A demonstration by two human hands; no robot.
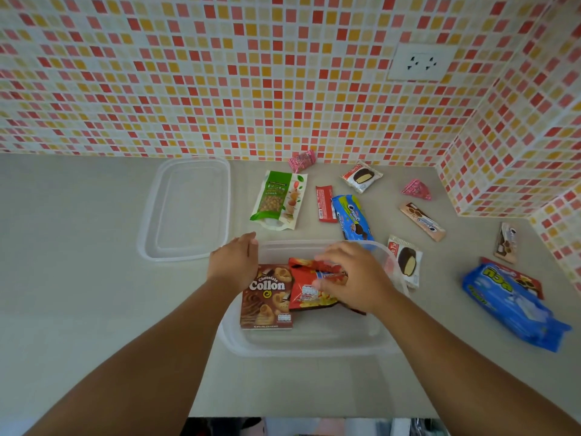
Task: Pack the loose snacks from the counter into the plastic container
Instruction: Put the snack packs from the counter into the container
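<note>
1. Your left hand (234, 262) rests on the far-left rim of the clear plastic container (314, 344), fingers curled over the edge.
2. Your right hand (352, 275) lies half-open inside the container, fingers closed round the red snack bag (306, 287).
3. The Chocolate Collon box (267, 297) lies in the container, left of that bag.
4. The lid (187, 209) lies on the desk (78, 278) beyond the container's left corner.
5. The Oreo pack (352, 218) and green nut pouch (279, 199) lie beyond the container.
</note>
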